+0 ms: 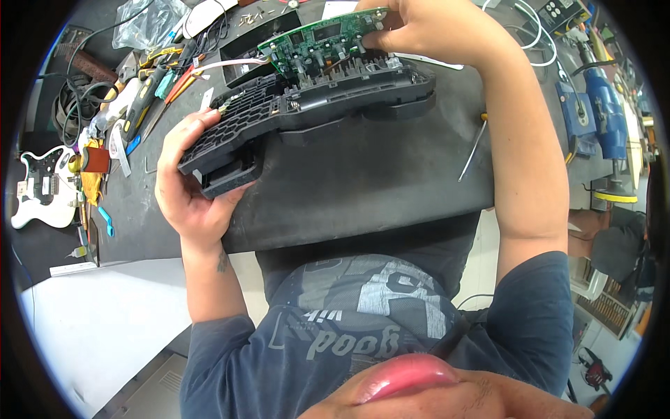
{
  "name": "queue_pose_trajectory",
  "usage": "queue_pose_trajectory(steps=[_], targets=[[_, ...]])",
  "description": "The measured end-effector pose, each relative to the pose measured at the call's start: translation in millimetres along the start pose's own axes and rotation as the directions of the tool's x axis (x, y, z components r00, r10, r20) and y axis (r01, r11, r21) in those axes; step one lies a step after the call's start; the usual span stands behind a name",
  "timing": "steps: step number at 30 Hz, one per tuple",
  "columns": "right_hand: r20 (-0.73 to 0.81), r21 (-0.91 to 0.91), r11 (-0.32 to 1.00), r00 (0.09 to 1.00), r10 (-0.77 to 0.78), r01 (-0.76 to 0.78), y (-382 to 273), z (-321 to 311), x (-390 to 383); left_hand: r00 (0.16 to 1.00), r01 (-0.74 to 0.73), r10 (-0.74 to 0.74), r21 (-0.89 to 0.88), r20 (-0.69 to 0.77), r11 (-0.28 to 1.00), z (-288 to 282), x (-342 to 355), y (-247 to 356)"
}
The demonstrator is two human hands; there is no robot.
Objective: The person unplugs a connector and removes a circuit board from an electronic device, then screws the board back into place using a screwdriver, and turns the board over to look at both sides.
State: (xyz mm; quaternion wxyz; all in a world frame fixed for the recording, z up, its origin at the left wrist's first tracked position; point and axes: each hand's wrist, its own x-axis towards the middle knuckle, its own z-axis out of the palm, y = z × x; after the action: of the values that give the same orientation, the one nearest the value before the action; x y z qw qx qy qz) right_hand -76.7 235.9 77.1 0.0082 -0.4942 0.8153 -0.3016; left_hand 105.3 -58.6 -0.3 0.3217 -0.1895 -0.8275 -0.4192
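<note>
A black plastic housing [352,98] with a honeycomb grille at its left end is tilted above the dark work mat. My left hand [183,183] is closed around that left end, thumb below and fingers over the edge. Above the housing's far side stands a green circuit board [324,40], raised on edge, with several upright components on its near face. My right hand [429,33] pinches the board by its right end; some of its fingertips are hidden behind the board. A pinkish-white cable [230,63] runs leftward from the board's left end.
A thin screwdriver [474,146] lies right of the housing. Behind the board is a black open box [237,54]. Pliers, cutters and other hand tools [150,87] crowd the left, near a white guitar body [49,188]. A blue power tool [606,115] stands far right.
</note>
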Motion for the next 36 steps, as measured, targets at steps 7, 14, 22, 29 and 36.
queue_pose_trajectory(steps=[7,14,22,29,36], targets=[[0.23,0.033,0.923,0.902,0.366,-0.383,-8,-4,9,0.99,-0.131,0.127,0.063,0.066,0.989,-3,5,2],[0.186,0.036,0.968,0.953,0.238,-0.248,-5,-6,2,0.984,-0.171,0.164,0.123,0.07,0.977,0,5,4],[0.235,-0.048,0.983,0.954,0.184,-0.177,10,3,-2,0.983,-0.173,0.159,0.167,0.095,0.971,-1,9,8],[-0.033,-0.241,0.949,0.976,-0.218,0.203,-1,17,0,0.983,-0.171,0.154,0.187,0.102,0.967,-1,9,11],[0.094,-0.155,0.982,0.991,-0.093,0.107,-7,13,0,0.983,-0.167,0.149,0.184,0.105,0.969,-2,9,12]])
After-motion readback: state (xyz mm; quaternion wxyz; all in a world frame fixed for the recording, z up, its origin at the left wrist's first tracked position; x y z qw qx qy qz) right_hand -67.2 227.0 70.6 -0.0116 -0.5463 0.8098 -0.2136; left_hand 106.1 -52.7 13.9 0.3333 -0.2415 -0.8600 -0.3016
